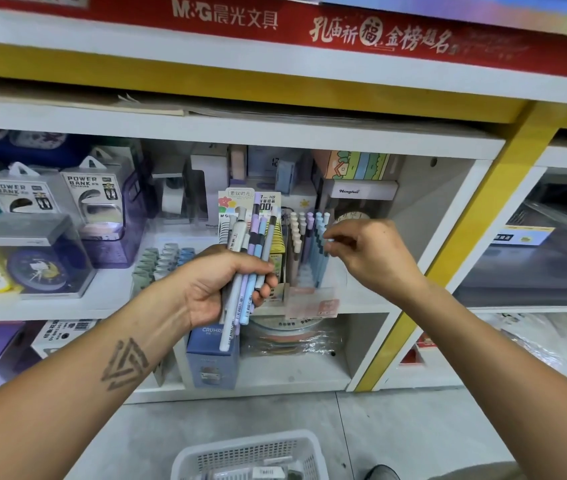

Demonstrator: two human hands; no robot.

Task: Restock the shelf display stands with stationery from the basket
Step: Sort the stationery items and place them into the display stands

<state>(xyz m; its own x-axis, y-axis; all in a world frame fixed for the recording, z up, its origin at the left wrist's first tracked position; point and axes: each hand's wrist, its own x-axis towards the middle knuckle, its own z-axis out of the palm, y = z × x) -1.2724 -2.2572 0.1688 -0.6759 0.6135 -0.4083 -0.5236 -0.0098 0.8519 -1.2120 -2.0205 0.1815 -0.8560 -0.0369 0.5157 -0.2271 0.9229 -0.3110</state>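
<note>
Holding a bundle of pens (245,268), pastel blue, lilac, white and grey, upright before the shelf (206,133), the left hand (221,289) has its fingers (264,289) curled tight around the barrels. Right hand (368,252): fingertips pinching the cap end of one light-blue pen (326,241) at the display stand (310,258), where rows of cream, lilac and blue pens stand upright on the middle shelf. Head view also lists power bank boxes (57,192) at left, and a white basket (251,457) on the floor (413,427) below, holding a few items.
</note>
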